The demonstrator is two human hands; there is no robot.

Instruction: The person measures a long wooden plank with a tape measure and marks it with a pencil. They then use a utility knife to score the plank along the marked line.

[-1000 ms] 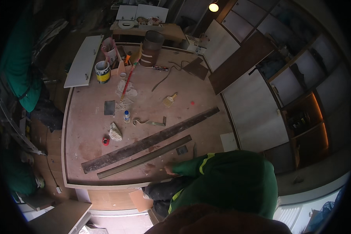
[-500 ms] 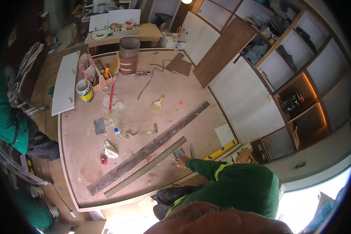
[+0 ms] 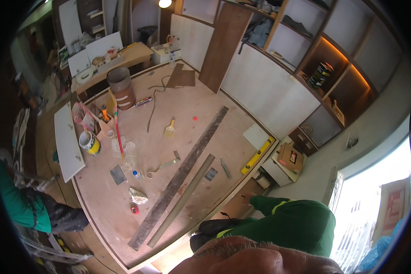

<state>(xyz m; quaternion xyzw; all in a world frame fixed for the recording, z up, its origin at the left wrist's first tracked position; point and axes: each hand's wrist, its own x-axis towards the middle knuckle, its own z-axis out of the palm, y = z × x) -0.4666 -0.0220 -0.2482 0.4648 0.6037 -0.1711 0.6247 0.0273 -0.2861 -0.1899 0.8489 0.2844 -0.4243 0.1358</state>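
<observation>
My right hand point(image 3: 248, 199) hangs beside the near right edge of the big table point(image 3: 192, 150), at the end of my green sleeve. It is small and dim, so its grip cannot be made out. Closest on the tabletop lie a small grey plate point(image 3: 210, 174), a narrow grey blade-like tool point(image 3: 225, 168) and a yellow spirit level point(image 3: 258, 155). Left of them two long strips lie side by side, a narrow one point(image 3: 181, 201) and a wider dark one point(image 3: 178, 178). My left hand is out of sight.
A paintbrush point(image 3: 170, 129), a bottle point(image 3: 137, 174) and a red-handled stick point(image 3: 118, 137) lie on the table. A paint can point(image 3: 90, 143) and a brown bucket point(image 3: 121, 87) stand at its far left. Another person point(image 3: 27, 205) is at the left. A cardboard box point(image 3: 291, 157) sits at the right.
My right hand has left the tabletop near the small grey plate and moved right, past the table's edge. The whole view has turned to the right.
</observation>
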